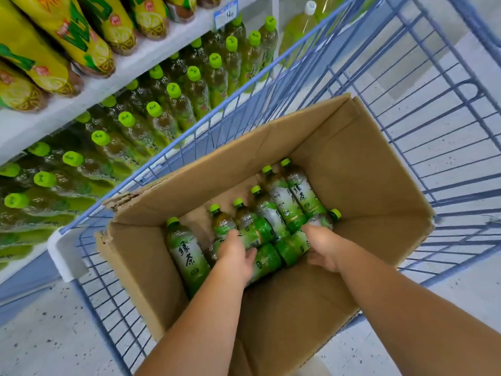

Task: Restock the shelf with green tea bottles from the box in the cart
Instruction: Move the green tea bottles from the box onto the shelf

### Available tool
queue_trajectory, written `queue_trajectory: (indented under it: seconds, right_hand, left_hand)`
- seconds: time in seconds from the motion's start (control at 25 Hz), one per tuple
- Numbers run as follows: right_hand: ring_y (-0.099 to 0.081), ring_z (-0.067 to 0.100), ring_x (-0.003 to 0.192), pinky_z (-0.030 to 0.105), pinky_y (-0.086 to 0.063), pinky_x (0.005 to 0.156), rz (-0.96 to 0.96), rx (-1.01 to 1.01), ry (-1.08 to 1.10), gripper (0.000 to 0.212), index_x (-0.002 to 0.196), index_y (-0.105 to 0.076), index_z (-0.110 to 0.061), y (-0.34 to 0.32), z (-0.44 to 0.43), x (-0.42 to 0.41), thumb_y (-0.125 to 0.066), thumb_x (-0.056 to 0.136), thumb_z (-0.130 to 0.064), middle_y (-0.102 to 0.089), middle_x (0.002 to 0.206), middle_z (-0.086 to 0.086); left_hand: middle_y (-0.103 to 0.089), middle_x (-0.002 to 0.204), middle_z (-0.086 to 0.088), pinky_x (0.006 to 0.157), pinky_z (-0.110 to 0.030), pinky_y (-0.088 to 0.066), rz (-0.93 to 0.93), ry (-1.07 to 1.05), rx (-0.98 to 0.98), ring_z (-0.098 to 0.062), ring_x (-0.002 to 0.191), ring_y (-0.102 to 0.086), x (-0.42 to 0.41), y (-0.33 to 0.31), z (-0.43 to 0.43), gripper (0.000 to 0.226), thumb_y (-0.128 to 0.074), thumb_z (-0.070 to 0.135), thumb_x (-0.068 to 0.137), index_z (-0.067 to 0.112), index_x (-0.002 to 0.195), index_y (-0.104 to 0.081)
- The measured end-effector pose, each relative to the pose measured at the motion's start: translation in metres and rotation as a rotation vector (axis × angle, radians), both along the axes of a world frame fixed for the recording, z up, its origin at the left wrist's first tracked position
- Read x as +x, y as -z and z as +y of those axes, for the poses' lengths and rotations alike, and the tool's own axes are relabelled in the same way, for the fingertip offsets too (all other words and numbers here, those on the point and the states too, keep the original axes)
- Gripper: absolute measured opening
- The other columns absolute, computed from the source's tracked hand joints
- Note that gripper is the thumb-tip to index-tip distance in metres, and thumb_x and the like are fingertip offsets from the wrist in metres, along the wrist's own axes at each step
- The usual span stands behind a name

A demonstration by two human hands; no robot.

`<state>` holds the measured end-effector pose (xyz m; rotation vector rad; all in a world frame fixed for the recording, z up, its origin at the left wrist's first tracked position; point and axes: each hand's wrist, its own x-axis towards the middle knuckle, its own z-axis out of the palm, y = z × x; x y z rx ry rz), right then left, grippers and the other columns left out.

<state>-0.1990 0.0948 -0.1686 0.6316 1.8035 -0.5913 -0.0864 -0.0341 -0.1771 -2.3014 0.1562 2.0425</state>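
Green tea bottles (284,204) lie flat in box (352,172), caps mostly pointing away.

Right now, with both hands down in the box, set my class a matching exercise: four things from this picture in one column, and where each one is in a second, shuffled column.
Things
1. cardboard box
2. yellow-labelled bottles
3. left hand
4. price tag

Places
a. on the upper shelf
b. on the green tea bottles in the box
c. inside the blue cart
d. on the shelf's front edge

Pairs: 1-c, 2-a, 3-b, 4-d
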Motion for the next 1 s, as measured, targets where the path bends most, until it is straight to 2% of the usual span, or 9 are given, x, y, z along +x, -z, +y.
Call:
queue_trajectory:
  seconds: [0.12,0.24,0.36,0.44,0.56,0.6,0.72,0.84,1.0]
  right_hand:
    - [-0.043,0.039,0.135,0.049,-0.041,0.109,-0.085,0.006,0.132,0.054,0.154,-0.030,-0.018,0.026,0.001,0.000,-0.041,0.105,-0.040,-0.039,0.152,0.016]
    - [-0.057,0.029,0.109,0.046,-0.046,0.100,-0.056,0.008,0.171,0.040,0.139,-0.049,-0.015,0.053,0.004,-0.009,-0.043,0.104,-0.033,-0.059,0.123,0.008]
    - [-0.053,0.031,0.116,0.053,-0.047,0.102,-0.044,0.029,0.172,0.042,0.142,-0.045,-0.015,0.075,0.007,-0.014,-0.047,0.104,-0.031,-0.053,0.133,0.010]
    - [-0.049,0.039,0.126,0.053,-0.055,0.088,-0.023,0.056,0.179,0.052,0.147,-0.040,-0.016,0.087,0.007,-0.013,-0.056,0.100,-0.033,-0.046,0.145,0.011]
    - [-0.059,0.041,0.108,0.041,-0.057,0.055,0.076,0.098,0.222,0.068,0.141,-0.041,-0.011,0.112,0.012,-0.010,-0.073,0.085,-0.031,-0.053,0.135,0.016]
    - [-0.061,0.039,0.102,0.042,-0.058,0.054,0.111,0.106,0.244,0.074,0.139,-0.041,-0.009,0.118,0.013,-0.009,-0.077,0.078,-0.031,-0.055,0.130,0.017]
    - [-0.064,0.038,0.098,0.052,-0.060,0.073,0.230,0.125,0.363,0.090,0.132,-0.044,-0.008,0.122,0.020,-0.003,-0.084,0.054,-0.030,-0.060,0.121,0.016]
    - [-0.067,0.035,0.092,0.047,-0.060,0.072,0.303,0.081,0.401,0.082,0.124,-0.049,-0.008,0.111,0.012,0.002,-0.086,0.053,-0.024,-0.064,0.111,0.014]
    - [-0.071,0.029,0.086,0.047,-0.062,0.079,0.322,-0.035,0.174,0.068,0.113,-0.064,-0.011,0.109,-0.005,-0.010,-0.084,0.051,-0.030,-0.073,0.099,0.009]
  left_hand:
    - [-0.046,0.140,-0.016,0.108,-0.047,-0.049,-0.014,-0.271,0.112,-0.036,0.128,-0.050,-0.009,0.023,0.001,0.055,-0.062,0.034,0.099,0.012,0.145,-0.042]
    - [-0.046,0.142,-0.015,0.108,-0.048,-0.047,-0.010,-0.245,0.121,-0.036,0.129,-0.050,-0.014,0.045,0.002,0.056,-0.064,0.035,0.098,0.012,0.144,-0.043]
    - [-0.050,0.139,-0.013,0.107,-0.046,-0.049,-0.050,-0.257,0.140,-0.033,0.129,-0.050,-0.017,0.057,-0.001,0.054,-0.067,0.040,0.095,0.014,0.139,-0.049]
    - [-0.052,0.138,-0.012,0.108,-0.046,-0.048,-0.050,-0.269,0.141,-0.032,0.129,-0.050,-0.020,0.062,0.000,0.054,-0.068,0.041,0.094,0.013,0.137,-0.051]
    - [-0.055,0.135,-0.012,0.107,-0.046,-0.049,-0.082,-0.283,0.127,-0.031,0.124,-0.054,-0.024,0.074,0.005,0.053,-0.068,0.041,0.094,0.015,0.138,-0.052]
    - [-0.057,0.133,-0.012,0.106,-0.046,-0.049,-0.085,-0.295,0.116,-0.030,0.120,-0.057,-0.026,0.075,0.007,0.051,-0.066,0.042,0.095,0.015,0.137,-0.053]
    - [-0.055,0.137,-0.015,0.111,-0.051,-0.044,-0.066,-0.292,0.064,-0.034,0.122,-0.056,-0.030,0.076,0.017,0.053,-0.061,0.040,0.098,0.016,0.143,-0.047]
    - [-0.050,0.139,-0.019,0.111,-0.050,-0.043,-0.077,-0.255,-0.002,-0.037,0.120,-0.055,-0.029,0.063,0.028,0.051,-0.060,0.037,0.099,0.015,0.143,-0.045]
    - [-0.064,0.123,-0.014,0.096,-0.043,-0.053,-0.030,-0.252,-0.031,-0.026,0.101,-0.063,-0.033,0.048,0.037,0.045,-0.066,0.037,0.094,0.016,0.132,-0.055]
